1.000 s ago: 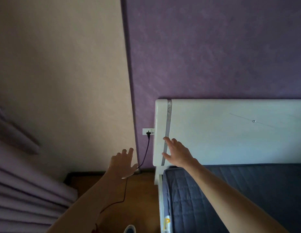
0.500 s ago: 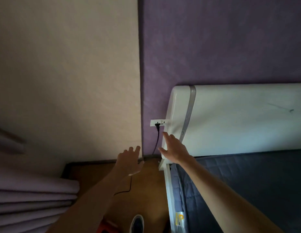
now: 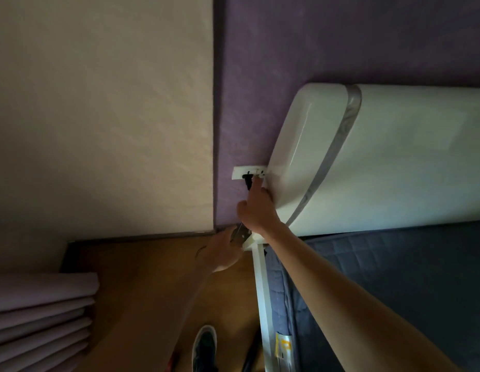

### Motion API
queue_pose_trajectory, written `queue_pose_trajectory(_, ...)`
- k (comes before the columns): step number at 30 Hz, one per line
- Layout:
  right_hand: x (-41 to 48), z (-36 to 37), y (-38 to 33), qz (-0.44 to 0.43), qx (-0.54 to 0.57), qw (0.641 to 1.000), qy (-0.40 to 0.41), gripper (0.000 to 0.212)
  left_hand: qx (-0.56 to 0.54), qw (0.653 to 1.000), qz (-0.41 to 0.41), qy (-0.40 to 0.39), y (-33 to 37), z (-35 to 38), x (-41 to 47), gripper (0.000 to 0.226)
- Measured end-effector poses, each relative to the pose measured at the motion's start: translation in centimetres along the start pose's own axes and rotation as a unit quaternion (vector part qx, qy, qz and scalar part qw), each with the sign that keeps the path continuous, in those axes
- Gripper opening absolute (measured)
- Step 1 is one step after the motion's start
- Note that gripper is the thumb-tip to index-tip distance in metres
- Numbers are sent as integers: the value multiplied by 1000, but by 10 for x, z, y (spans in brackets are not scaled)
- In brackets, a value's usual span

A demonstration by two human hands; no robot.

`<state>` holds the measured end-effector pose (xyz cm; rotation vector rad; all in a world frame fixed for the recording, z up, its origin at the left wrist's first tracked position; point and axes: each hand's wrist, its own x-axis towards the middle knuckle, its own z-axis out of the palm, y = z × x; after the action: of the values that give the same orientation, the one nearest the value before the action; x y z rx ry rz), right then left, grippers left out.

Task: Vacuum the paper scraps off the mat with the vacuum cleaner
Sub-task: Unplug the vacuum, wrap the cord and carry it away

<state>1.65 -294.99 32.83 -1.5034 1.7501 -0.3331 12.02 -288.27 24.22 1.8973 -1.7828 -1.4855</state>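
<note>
Reaching to the middle of the frame, our right hand (image 3: 257, 210) is touching the socket (image 3: 239, 173) with one straight finger (image 3: 256, 189), beside the black plug (image 3: 246, 181). Below it our left hand (image 3: 220, 253) is hovering; we cannot tell its grip.

Socket (image 3: 250, 173) on wall, just left of headboard (image 3: 381, 157); plug (image 3: 246, 179) in it. R hand (image 3: 257, 210) below socket, fingertip touching it. L hand (image 3: 220, 253) lower-left of R hand. Mattress (image 3: 394, 291) below headboard. Curtain (image 3: 40, 318) far left, shoe (image 3: 205, 350) on floor (image 3: 153, 277).
</note>
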Motion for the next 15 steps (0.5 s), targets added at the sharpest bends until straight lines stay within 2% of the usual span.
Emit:
queue_pose_trajectory(7,31,14,7,20,-24,999,-5,71,-73,996,-18,-52,-31,24,9,64)
queue_pose_trajectory(11,35,19,11,24,-42,999,-4,69,-73,996,-29,-51,-47,29,3,54)
queue_pose_trajectory(15,35,28,16,10,-20,999,48,54,-95,994,3,-49,-54,35,-6,38)
